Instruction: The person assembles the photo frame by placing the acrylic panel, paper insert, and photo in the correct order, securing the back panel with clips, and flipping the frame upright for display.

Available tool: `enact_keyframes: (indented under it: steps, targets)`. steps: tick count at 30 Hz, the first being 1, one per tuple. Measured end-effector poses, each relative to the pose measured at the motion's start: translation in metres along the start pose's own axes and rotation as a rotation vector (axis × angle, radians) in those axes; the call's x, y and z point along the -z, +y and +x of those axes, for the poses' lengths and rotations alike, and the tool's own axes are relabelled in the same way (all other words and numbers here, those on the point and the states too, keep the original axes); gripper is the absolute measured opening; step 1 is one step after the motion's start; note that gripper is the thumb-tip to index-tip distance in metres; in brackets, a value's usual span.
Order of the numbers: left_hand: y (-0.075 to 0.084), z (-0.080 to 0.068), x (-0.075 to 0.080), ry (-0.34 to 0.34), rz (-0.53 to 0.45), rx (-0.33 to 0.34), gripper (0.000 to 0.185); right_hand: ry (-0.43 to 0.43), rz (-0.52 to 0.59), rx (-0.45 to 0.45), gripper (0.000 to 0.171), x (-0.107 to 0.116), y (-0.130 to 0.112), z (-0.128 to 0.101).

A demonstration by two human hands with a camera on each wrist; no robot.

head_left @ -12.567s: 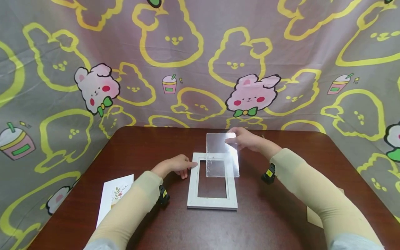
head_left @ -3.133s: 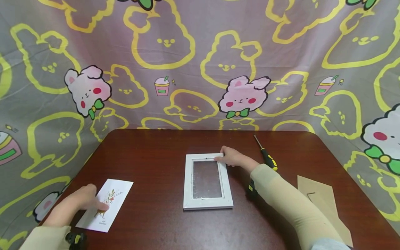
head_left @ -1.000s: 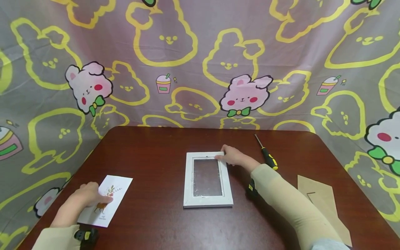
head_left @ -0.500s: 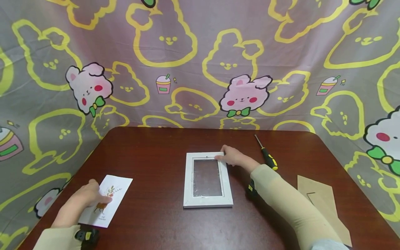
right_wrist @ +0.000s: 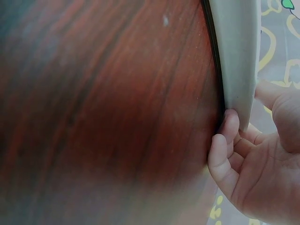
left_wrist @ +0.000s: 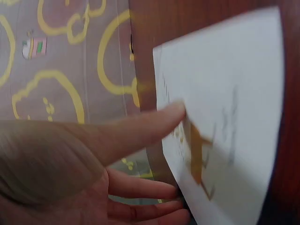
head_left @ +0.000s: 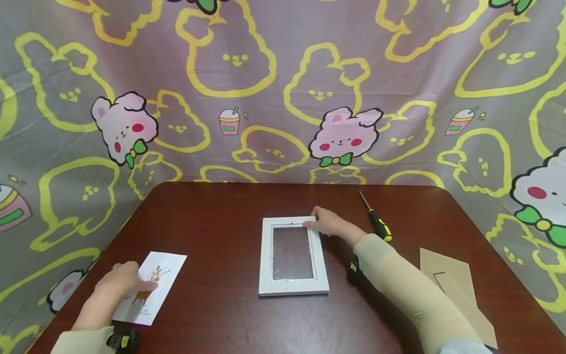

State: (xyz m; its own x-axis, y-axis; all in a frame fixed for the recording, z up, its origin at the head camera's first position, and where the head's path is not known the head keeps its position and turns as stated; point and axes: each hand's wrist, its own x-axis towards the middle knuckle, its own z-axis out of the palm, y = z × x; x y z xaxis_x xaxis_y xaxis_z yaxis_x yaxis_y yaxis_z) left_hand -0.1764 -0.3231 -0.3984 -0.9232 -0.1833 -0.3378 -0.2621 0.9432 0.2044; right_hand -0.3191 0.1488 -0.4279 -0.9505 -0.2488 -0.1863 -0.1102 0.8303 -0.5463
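Observation:
At the table's left, my left hand (head_left: 119, 282) pinches a white card (head_left: 165, 275) with a plant drawing and small print. In the left wrist view the thumb (left_wrist: 154, 125) lies across the card's printed face, while the other fingers reach the edge at its far side. My right hand (head_left: 327, 222) grips the top right corner of a white picture frame (head_left: 267, 255) lying flat mid-table. Its thumb is on the frame's face and its fingers curl at the outer side, seen in the right wrist view. A clear sheet (head_left: 292, 253) with speckled edges fills the opening.
A screwdriver (head_left: 379, 226) with a black and yellow handle lies to the right of the frame. Further right, a brown backing board (head_left: 446, 265) is partly covered by the right forearm. A patterned cloth (head_left: 274, 108) hangs behind the brown table (head_left: 212, 221).
Earlier my right hand held the clear sheet above the frame; it now lies in the opening. My left hand has gone from the frame to the card. Over the last second little differs.

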Motion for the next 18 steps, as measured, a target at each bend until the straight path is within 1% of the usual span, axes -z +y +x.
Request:
enact_keyframes:
  steps: [6, 14, 16, 18]
  targets:
    - [0.0052, -0.0072, -0.0016, 0.039, 0.009, -0.045, 0.057, 0.009, -0.008, 0.007, 0.037, 0.0035, -0.0018, -0.0015]
    - [0.0088, -0.0091, -0.0030, 0.058, 0.032, -0.069, 0.044, 0.009, -0.006, 0.003, 0.038, 0.0048, -0.0027, -0.0021]
    - [0.0091, -0.0079, -0.0036, 0.065, 0.031, -0.075, 0.045, 0.009, -0.006, 0.002, 0.038, 0.0045, -0.0027, -0.0023]
    - [0.0078, -0.0059, -0.0044, 0.069, 0.013, -0.078, 0.051, 0.007, -0.004, -0.002, 0.038, 0.0037, -0.0022, -0.0021]
